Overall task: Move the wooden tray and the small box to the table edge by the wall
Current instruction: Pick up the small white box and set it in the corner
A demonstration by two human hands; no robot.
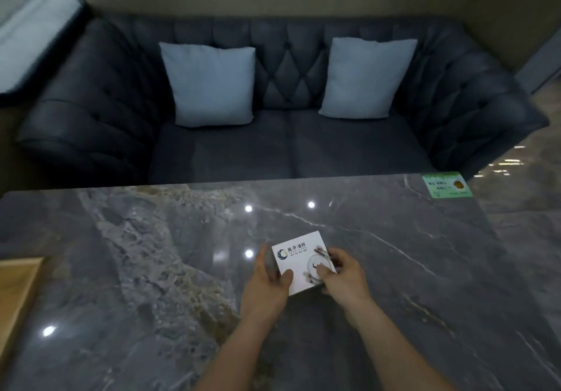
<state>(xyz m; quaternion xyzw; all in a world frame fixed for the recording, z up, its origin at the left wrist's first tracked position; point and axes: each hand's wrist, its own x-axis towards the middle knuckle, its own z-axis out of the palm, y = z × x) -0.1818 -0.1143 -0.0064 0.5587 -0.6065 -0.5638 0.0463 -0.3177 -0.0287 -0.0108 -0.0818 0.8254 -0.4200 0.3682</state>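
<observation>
A small white box [299, 257] with a dark logo and printed pictures is in the middle of the grey marble table [182, 254]. My left hand [267, 284] grips its left side, thumb on the top face. My right hand [340, 278] holds its right side, fingers over the printed corner. Whether the box rests on the table or is lifted slightly I cannot tell. The wooden tray [18, 293] lies at the table's left edge, only its corner in view, well apart from both hands.
A dark tufted sofa [273, 148] with two pale blue cushions [212, 84] [367, 78] stands beyond the table's far edge. A green sticker [446, 185] sits on the far right corner. Glossy floor lies to the right.
</observation>
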